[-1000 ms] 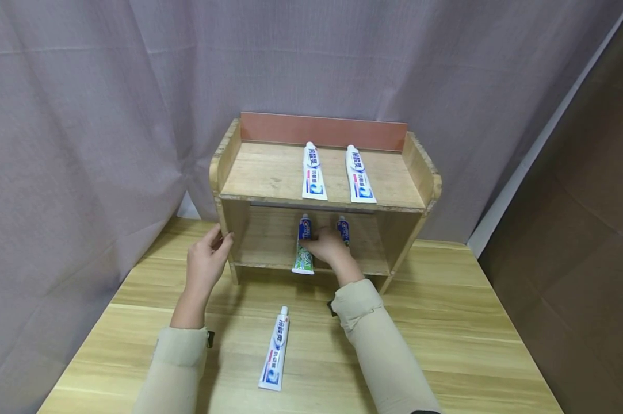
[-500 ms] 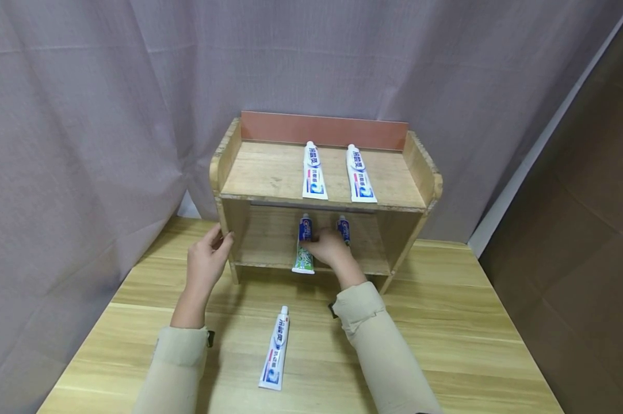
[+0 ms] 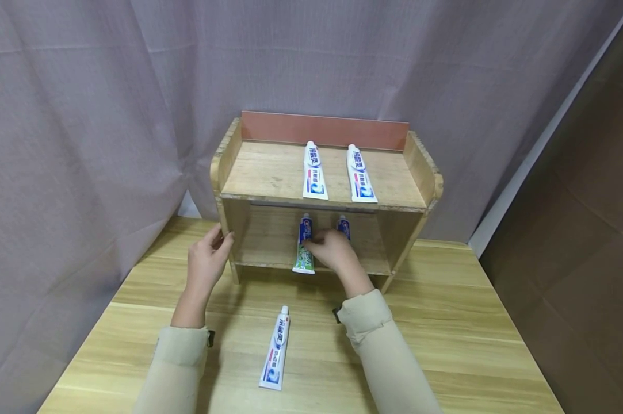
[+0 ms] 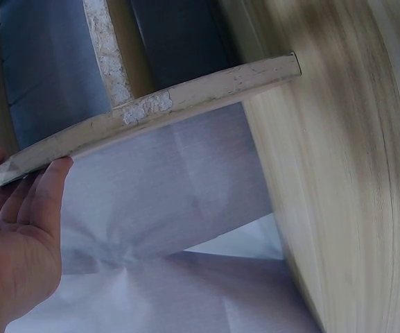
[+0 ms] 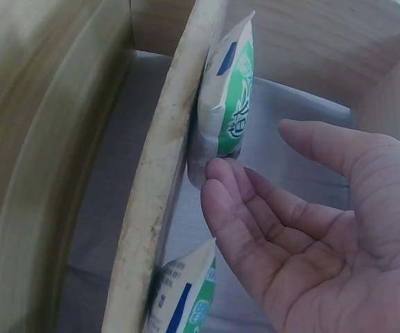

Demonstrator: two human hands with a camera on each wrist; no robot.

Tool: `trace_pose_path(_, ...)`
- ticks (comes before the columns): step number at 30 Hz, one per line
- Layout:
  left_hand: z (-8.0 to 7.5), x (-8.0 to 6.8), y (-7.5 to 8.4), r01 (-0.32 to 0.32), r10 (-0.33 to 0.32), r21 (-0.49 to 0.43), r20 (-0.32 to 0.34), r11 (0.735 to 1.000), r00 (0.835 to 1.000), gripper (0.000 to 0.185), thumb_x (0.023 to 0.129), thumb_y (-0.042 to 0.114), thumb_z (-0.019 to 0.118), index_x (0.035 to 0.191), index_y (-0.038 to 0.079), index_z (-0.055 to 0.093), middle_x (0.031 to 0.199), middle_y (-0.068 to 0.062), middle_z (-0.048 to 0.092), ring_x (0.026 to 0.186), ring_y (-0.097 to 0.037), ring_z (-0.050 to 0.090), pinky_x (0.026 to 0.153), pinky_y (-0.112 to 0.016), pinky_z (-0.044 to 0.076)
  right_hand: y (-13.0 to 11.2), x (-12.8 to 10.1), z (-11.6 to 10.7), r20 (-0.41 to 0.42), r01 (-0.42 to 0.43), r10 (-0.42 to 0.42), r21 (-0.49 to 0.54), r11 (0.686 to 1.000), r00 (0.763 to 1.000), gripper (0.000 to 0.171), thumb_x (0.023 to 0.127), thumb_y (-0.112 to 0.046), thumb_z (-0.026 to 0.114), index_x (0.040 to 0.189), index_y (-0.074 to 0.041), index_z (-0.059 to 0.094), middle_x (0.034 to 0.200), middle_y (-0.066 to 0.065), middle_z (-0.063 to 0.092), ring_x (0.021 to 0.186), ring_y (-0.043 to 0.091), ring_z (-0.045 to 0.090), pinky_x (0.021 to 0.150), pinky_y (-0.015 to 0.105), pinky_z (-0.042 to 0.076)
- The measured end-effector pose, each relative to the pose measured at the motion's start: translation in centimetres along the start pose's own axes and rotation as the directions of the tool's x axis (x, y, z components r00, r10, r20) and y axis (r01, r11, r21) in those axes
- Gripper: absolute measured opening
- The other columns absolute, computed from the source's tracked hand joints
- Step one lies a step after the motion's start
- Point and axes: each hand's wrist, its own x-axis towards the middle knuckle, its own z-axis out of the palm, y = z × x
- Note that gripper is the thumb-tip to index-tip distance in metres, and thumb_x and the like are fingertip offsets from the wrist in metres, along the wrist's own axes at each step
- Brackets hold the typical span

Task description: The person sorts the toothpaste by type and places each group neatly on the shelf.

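My left hand (image 3: pixel 206 257) grips the left side panel (image 4: pixel 179 97) of a small two-level wooden shelf (image 3: pixel 270 172), its thumb on one face and fingers on the other. Over the lower level, my right hand (image 3: pixel 337 253) reaches in between two blue-and-green toothpaste tubes. Its fingertips lie right at the left tube (image 3: pixel 304 253), while the thumb stands apart from it in the right wrist view (image 5: pixel 310 229). My hand partly hides the right tube (image 3: pixel 344 225). Both tubes lie caps toward the back.
Two white-and-blue toothpaste tubes lie on the upper level, a left one (image 3: pixel 314 172) and a right one (image 3: pixel 361 175). Another white toothpaste tube (image 3: pixel 275 351) lies on the wooden table (image 3: pixel 471 339) in front, between the forearms. Grey curtain (image 3: pixel 301 57) hangs behind the shelf.
My right hand has drawn back slightly toward the front and right, its cuff shifting the same way. The left hand keeps its place on the panel, and the tubes stay put.
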Motion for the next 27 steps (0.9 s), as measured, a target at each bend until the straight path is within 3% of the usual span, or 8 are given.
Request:
trace_pose_path(4,0.0,0.0,0.0,0.004,-0.004,-0.002,0.005,1.0,1.0,0.03,0.097,0.02,0.067,0.123,0.007,0.071,0.111,-0.018,0.072,0.097,-0.032,0.073,0.08,-0.041,0.062,0.2,-0.5,0.0,-0.007,-0.011,0.011,-0.001,1.0,1.0,0.036,0.094,-0.04,0.068,0.106,-0.006,0.074,0.097,0.009,0.073,0.082,0.024,0.067,0.075,0.039,0.058)
trace_pose_path(15,0.1,0.0,0.0,0.007,-0.007,0.001,0.002,1.0,1.0,0.029,0.096,0.019,0.068,0.123,0.007,0.071,0.11,-0.019,0.072,0.097,-0.032,0.073,0.08,-0.041,0.062,0.4,-2.3,-0.2,-0.049,0.007,-0.002,0.115,0.993,0.999,0.034,0.095,-0.04,0.068,0.103,-0.008,0.075,0.086,0.003,0.071,0.07,0.018,0.063,0.06,0.032,0.055)
trace_pose_path(27,0.0,0.0,0.1,0.018,-0.018,0.012,0.004,1.0,1.0,0.031,0.096,0.02,0.067,0.124,0.007,0.071,0.111,-0.018,0.072,0.097,-0.032,0.073,0.08,-0.042,0.062,0.2,-4.5,-0.4,-0.121,0.048,-0.028,0.164,0.985,0.992,0.029,0.095,-0.039,0.068,0.102,-0.011,0.075,0.089,-0.001,0.073,0.08,0.016,0.067,0.071,0.033,0.059)
